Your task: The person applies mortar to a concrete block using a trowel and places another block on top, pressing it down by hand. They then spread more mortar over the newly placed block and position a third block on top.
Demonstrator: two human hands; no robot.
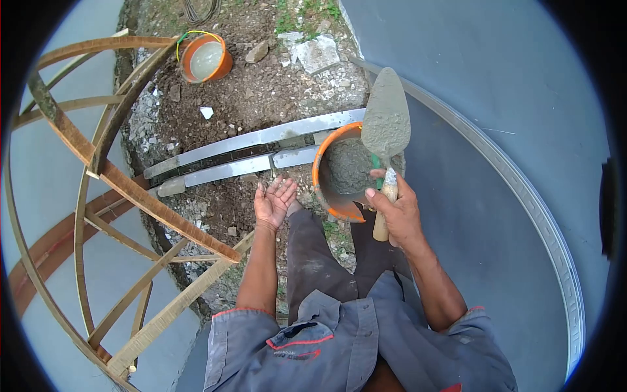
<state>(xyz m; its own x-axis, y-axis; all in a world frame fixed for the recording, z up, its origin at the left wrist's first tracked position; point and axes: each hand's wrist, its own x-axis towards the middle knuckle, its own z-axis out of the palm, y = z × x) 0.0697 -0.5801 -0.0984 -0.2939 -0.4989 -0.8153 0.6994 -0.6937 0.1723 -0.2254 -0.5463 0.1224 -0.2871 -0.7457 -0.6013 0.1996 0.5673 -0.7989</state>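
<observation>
My right hand [401, 215] is wrapped round the wooden handle of a trowel [386, 116]. Its pointed blade, coated with grey mortar, is directed away from me and overlaps the right part of an orange bucket [317, 171] in view. Wet grey mortar [349, 166] lies in that bucket, which is just beyond my legs. To the bucket's left, my left hand [275, 201] is held palm up with the fingers spread, holding nothing. Two pale curved strips [261, 137] run across the ground beyond my left hand.
A curved wooden lattice frame [140, 189] rises on the left. Another orange bucket [225, 64] with greyish liquid stands on the rubble at the back. A broken white slab [317, 53] lies nearby. On the right, a curved metal edging [522, 176] crosses a grey surface [470, 196].
</observation>
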